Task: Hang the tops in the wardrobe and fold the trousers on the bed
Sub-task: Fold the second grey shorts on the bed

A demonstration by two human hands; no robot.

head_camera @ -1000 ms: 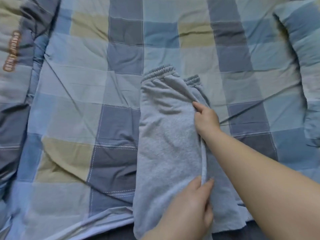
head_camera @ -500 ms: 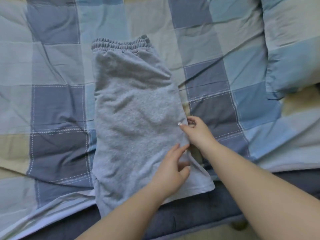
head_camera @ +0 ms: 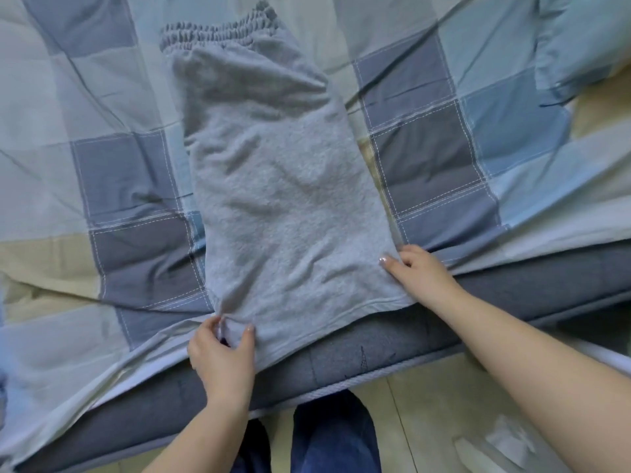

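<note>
Checked bed (head_camera: pixel 102 172): grey trousers (head_camera: pixel 280 186) frame centre, hem overhanging. Left hand (head_camera: pixel 222 353) pinches lower-left corner; right hand (head_camera: pixel 420 271) grips lower-right edge. Risk: uneven pull could skew the fold or slide the trousers off.

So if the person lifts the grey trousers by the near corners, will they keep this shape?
Probably not. The grey trousers look soft and floppy: fabric bunches where the left hand pinches it. The near edge already droops over the bed edge, so it would likely sag.

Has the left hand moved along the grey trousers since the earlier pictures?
Yes. The left hand went from the trousers' right edge to their near-left corner, away from the waistband.
</note>
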